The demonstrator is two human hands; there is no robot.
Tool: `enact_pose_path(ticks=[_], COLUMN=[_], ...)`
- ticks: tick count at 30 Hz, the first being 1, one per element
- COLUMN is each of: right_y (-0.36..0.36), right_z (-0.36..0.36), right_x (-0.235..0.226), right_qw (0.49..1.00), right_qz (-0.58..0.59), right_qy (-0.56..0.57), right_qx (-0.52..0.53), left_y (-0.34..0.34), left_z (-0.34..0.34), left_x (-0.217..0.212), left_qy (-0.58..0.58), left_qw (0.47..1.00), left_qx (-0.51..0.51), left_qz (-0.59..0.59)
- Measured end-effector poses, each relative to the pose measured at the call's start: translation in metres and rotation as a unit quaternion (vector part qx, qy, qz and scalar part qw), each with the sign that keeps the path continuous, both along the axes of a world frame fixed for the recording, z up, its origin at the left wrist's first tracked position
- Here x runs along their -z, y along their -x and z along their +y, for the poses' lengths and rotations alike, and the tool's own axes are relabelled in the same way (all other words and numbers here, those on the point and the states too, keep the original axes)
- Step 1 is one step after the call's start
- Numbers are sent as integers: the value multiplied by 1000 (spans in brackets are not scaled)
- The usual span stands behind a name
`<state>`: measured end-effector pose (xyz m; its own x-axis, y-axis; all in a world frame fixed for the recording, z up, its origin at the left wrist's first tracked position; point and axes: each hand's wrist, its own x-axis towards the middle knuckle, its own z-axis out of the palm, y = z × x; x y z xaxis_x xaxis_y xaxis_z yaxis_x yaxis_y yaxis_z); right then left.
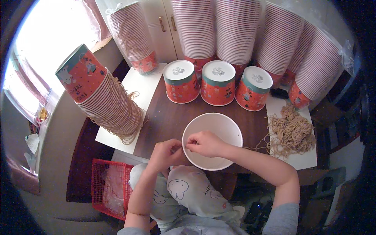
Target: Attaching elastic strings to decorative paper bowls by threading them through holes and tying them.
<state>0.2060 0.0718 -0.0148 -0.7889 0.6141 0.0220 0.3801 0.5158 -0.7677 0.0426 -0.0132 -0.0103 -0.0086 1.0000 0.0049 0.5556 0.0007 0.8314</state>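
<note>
**White paper tub open on the brown table**

We see the tub in front of the person, mouth up, with its pale inside bare to view. The right hand reaches over the mouth, its fingers bent close together at the inner left wall. The left hand is just outside that same rim, fingers curled toward it. We cannot tell whether either hand is pinching anything, as the fingertips are hidden or too small.

To the right, we find a tangle of tan string heaped on a white board; loose strands trail from it toward the right forearm. Beyond the tub, 3 upside-down tubs, orange with green bands and white bases, stand in a row.

On the left, a tall stack of tubs stands on another white board, with tan cords hanging along its side. Behind the row, we see tall stacks in clear plastic, and 1 more wrapped stack farther left, near cabinet doors with 2 brass handles. Low on the left, a red basket holds crumpled plastic.
</note>
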Motion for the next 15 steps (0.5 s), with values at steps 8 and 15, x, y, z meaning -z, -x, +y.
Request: enact_pose_path(ticks=[8, 15], right_y=[0, -26], right_z=[1, 6], right_x=[-6, -37], right_qw=[998, 992], right_qz=[2, -108], right_qy=[59, 8], right_qx=[15, -58], left_y=[11, 37], left_z=[-1, 3], left_x=[3, 1], left_qy=[-55, 1], left_qw=[996, 945], left_qx=[-43, -69], left_qz=[61, -319])
